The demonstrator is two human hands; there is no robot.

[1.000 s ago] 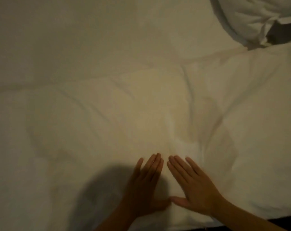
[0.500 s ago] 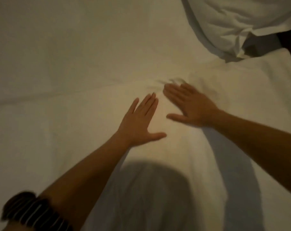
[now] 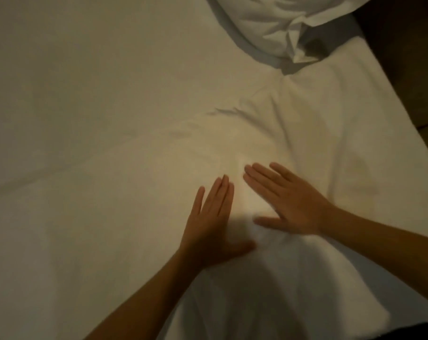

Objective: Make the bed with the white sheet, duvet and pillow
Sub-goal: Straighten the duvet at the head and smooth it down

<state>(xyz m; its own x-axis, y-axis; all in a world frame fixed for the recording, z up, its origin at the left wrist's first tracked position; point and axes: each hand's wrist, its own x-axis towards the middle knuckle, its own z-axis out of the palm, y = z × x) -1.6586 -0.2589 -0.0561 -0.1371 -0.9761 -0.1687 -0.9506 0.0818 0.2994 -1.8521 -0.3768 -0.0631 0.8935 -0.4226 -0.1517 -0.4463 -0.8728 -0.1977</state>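
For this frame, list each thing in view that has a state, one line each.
left hand: open, palm flat on the duvet, fingers straight
right hand: open, flat on the duvet, beside the left hand
duvet: spread out, creased near its far edge
sheet: lying flat, uncovered beyond the duvet
pillow: on the sheet at the far end, case end crumpled

The left forearm (image 3: 146,295) and the right forearm (image 3: 379,236) were bare along their whole visible length, up to the wrists. The left hand (image 3: 211,231) and the right hand (image 3: 290,204) were bare as well (slender, long-fingered, their finer detail lost in the dim, yellowish light).
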